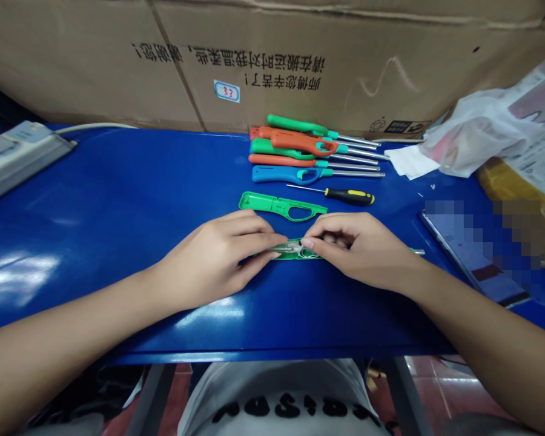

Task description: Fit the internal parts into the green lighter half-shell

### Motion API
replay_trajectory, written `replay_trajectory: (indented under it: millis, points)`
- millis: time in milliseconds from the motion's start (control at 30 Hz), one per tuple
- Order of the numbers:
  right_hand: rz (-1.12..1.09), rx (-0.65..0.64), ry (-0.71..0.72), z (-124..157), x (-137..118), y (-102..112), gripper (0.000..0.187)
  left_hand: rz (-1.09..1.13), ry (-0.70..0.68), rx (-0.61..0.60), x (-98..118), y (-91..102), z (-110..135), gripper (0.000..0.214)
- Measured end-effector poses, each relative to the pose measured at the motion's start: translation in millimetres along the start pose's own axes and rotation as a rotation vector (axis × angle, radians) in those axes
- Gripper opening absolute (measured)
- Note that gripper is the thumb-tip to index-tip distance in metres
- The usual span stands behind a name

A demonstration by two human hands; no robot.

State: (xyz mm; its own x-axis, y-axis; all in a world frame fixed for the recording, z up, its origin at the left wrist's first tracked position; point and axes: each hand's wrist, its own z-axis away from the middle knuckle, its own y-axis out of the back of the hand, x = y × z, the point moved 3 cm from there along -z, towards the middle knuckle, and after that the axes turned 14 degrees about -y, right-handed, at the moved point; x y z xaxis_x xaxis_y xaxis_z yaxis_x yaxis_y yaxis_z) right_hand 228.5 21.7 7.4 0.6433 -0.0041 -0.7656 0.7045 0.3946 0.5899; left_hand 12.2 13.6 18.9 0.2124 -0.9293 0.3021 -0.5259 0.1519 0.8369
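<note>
On the blue table lies an opened green stick lighter (295, 257), its inner parts showing and thin white wires looped inside. My left hand (222, 257) is closed on the clear fuel tank (282, 247) in its left part. At the right, my right hand (367, 245) pinches beside the white wires; what sits between thumb and finger is too small to name, though a dark spot shows there. The lighter's metal tube tip (418, 251) pokes out past my right wrist. The other green handle half (272, 204) rests just beyond my hands, hollow side up.
Behind are a black and yellow screwdriver (350, 195) and several stick lighters, including a blue one (281, 174). A cardboard box (118, 72) stands along the back. A phone (467, 254) and plastic bag (485, 127) lie right, a white power strip (22, 154) left.
</note>
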Motion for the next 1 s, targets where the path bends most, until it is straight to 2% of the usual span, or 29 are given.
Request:
replay_trajectory:
  millis: [267,467,600,867,933,1000]
  points:
    - [0.001,0.005,-0.008,0.7,0.8,-0.9,0.016,0.026,0.012,-0.033,-2.7,-3.5,0.3,0.023]
    - [0.075,0.078,0.033,2.7,-0.7,5.9,0.013,0.008,0.013,-0.025,-3.9,-1.1,0.4,0.024]
    - [0.097,0.031,0.101,3.0,-0.6,5.7,0.011,0.010,0.021,-0.016,-4.5,-0.4,1.0,0.024]
    - [0.059,0.003,0.128,1.7,0.4,1.0,0.014,0.097,0.058,0.015,-6.1,-1.6,0.6,0.022]
    - [0.099,0.029,0.128,2.6,-1.0,4.4,0.013,0.104,0.068,0.026,-6.1,-1.5,0.6,0.022]
    - [0.155,0.095,0.155,4.2,-2.8,7.8,0.003,0.098,0.069,0.031,-5.6,-2.2,0.9,0.022]
